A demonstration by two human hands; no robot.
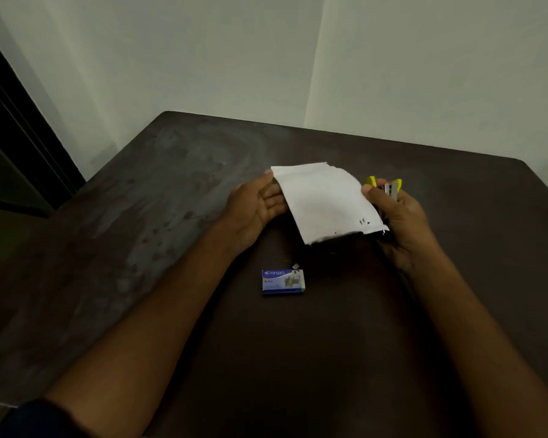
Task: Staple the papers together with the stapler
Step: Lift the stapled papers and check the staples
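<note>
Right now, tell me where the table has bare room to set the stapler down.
The table is bare along its left side, beyond the left hand, and along its right side, past the right hand holding the stapler. It is crowded in the middle: the papers and the staple box nearer you.

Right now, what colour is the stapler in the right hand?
Yellow, seen in the head view: stapler, right hand.

Dark worn table [159, 191] w/ pale walls [203, 58] behind, dim light.

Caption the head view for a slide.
Left hand holds white papers while right hand grips a yellow stapler; staple box on dark table.
</note>
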